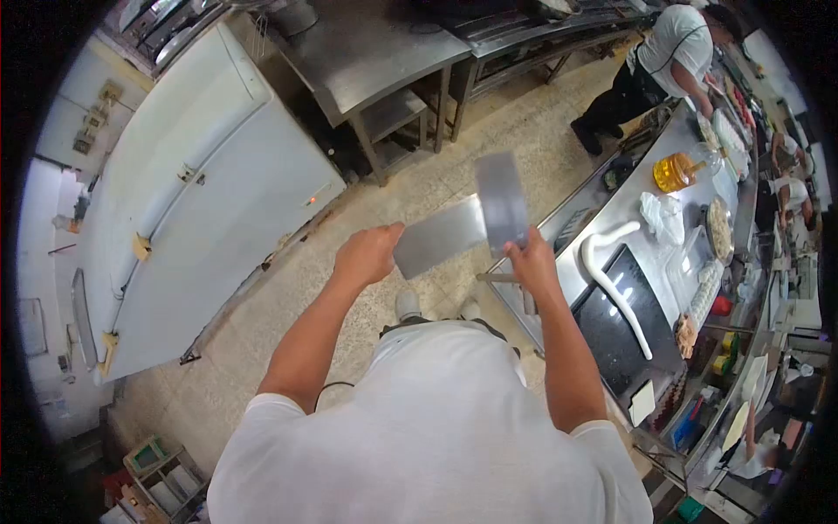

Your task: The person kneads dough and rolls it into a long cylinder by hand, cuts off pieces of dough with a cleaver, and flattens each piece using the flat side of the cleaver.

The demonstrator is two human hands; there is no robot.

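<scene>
My left hand is closed round the handle of a wide rectangular cleaver, whose blade points to the right. Another broad cleaver stands blade upward in my closed right hand. The two blades meet or overlap in view above the floor; whether they touch I cannot tell. Both handles are hidden by my fingers. To the right of my right hand, a long white rope of dough lies curved over a black board and the steel counter.
A large white chest freezer stands on the left, and a steel table ahead. The counter holds a jar of yellow oil, a plastic bag and trays. A co-worker bends over its far end. More people are at far right.
</scene>
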